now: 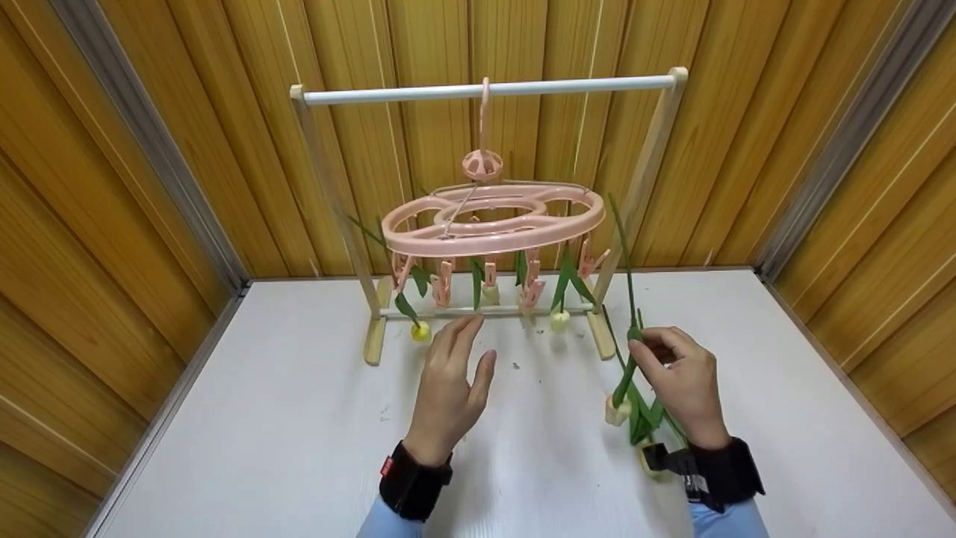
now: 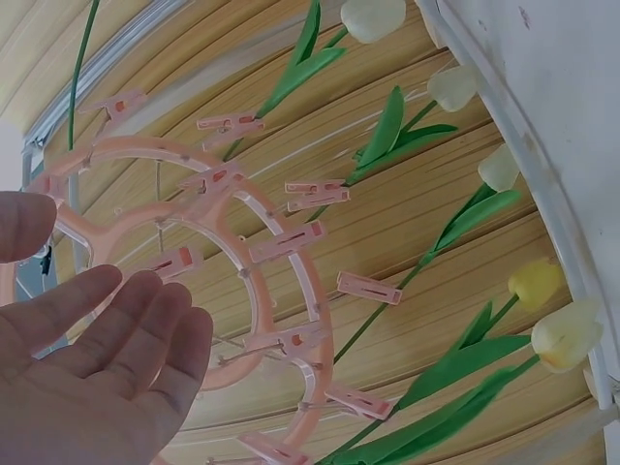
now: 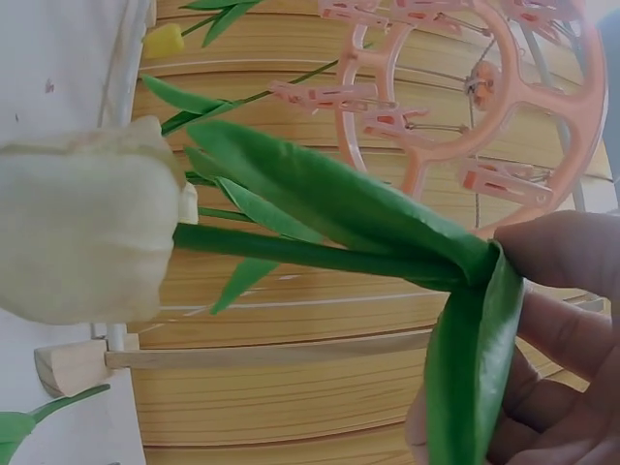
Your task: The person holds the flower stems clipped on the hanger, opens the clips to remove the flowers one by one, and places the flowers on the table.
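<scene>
My right hand (image 1: 683,373) pinches a white tulip (image 1: 618,410) by its stem and leaves; its flower hangs downward and the thin stem rises above the hand. In the right wrist view, thumb and fingers grip the tulip (image 3: 368,254) where its leaves branch. My left hand (image 1: 450,381) holds nothing, its fingers extended below the front of a pink clip hanger (image 1: 493,245). From the hanger's clothespins (image 1: 443,284) several tulips hang flower-down, including a yellow tulip (image 1: 420,331) and a white tulip (image 1: 560,322). The left wrist view shows the clothespins (image 2: 368,288) around the ring.
The hanger hooks over the white bar (image 1: 418,94) of a wooden-legged stand (image 1: 650,172). Under and beside my right hand, more tulips (image 1: 651,459) lie on the white table (image 1: 299,448). Wood-patterned panels (image 1: 224,134) enclose the back and both sides.
</scene>
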### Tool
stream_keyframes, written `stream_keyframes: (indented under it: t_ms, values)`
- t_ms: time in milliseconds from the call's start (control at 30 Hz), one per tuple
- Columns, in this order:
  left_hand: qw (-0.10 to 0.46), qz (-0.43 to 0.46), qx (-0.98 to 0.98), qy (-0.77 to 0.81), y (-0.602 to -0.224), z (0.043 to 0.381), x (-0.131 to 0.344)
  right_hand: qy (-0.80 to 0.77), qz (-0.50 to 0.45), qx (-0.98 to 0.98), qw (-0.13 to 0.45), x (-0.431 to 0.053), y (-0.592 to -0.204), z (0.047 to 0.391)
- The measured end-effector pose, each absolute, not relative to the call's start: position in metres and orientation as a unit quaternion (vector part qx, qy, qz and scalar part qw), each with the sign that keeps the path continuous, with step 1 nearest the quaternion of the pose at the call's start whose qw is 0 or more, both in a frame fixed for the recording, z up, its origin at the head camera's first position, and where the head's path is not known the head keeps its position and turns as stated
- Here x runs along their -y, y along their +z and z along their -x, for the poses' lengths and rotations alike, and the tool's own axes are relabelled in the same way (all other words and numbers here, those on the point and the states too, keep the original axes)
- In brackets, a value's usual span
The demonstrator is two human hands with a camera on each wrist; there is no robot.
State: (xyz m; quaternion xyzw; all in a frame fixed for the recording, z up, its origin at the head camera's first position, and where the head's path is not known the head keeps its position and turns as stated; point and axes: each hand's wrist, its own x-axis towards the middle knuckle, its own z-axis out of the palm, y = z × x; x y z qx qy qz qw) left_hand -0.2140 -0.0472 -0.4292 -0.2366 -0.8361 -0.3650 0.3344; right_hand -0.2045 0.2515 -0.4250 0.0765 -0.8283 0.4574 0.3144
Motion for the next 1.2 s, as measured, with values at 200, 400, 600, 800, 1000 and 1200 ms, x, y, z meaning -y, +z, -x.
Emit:
stream_keyframes:
  t_ms: [200, 400, 600, 800, 1000, 1200]
  values:
    - [0.325, 0.233, 0.842, -0.361, -0.43, 0.214, 0.046, 0.452, -0.07, 0.835, 0.305, -0.254, -0.428, 0.205]
    - [0.316, 0.231, 0.846, -0.361, -0.432, 0.214, 0.044, 0.429, -0.047, 0.856, 0.285, -0.257, -0.431, 0.206]
    - [0.324, 0.24, 0.845, -0.352, -0.435, 0.215, 0.043, 0.412, -0.017, 0.875, 0.255, -0.257, -0.432, 0.208]
    - [0.334, 0.249, 0.843, -0.341, -0.437, 0.215, 0.042, 0.399, -0.008, 0.888, 0.229, -0.258, -0.433, 0.211]
    - [0.333, 0.252, 0.844, -0.335, -0.439, 0.216, 0.04, 0.4, -0.002, 0.896, 0.193, -0.257, -0.433, 0.212]
    - [0.335, 0.258, 0.845, -0.328, -0.441, 0.217, 0.038, 0.396, 0.002, 0.902, 0.171, -0.257, -0.435, 0.215]
